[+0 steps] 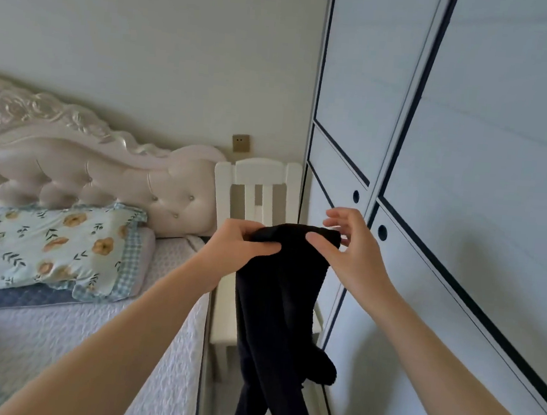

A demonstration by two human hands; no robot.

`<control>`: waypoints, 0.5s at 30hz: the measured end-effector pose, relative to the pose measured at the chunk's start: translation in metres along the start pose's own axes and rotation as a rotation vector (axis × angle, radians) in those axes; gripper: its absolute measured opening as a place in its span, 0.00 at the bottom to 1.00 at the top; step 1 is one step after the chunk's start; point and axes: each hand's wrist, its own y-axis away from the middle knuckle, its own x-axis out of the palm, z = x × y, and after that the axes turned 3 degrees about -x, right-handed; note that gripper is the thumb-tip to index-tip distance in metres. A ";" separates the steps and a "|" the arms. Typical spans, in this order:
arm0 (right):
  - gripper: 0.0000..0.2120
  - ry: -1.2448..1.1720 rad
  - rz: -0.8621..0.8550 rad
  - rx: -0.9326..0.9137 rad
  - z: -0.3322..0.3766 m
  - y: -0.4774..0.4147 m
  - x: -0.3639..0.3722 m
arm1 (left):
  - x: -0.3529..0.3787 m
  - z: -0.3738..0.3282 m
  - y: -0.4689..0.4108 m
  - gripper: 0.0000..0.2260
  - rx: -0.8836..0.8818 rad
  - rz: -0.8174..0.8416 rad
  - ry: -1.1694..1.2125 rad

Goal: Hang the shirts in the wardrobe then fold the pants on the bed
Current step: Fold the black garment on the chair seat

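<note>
A pair of black pants (276,307) hangs down in front of me, between the bed and the wardrobe. My left hand (239,247) grips the top edge of the pants, fingers curled round the fabric. My right hand (348,243) is at the right end of that edge, thumb pressed on the cloth and the other fingers spread loosely behind it. The wardrobe (468,158) on the right has its pale sliding doors closed. The bed (65,338) with a white quilted cover lies at the left.
A white wooden chair (257,186) stands in the gap between bed and wardrobe, right behind the pants. A floral pillow (54,244) lies near the padded headboard (103,172). A wall socket (240,143) sits above the chair.
</note>
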 end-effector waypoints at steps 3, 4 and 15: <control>0.24 -0.025 0.127 0.169 -0.029 -0.002 -0.008 | -0.001 -0.015 -0.009 0.06 0.025 0.025 0.055; 0.27 -0.002 0.208 0.215 -0.040 -0.003 -0.009 | -0.003 -0.019 -0.012 0.07 0.038 0.044 0.091; 0.25 0.248 0.579 0.346 -0.083 -0.018 0.018 | -0.037 -0.062 -0.020 0.14 0.145 0.097 0.386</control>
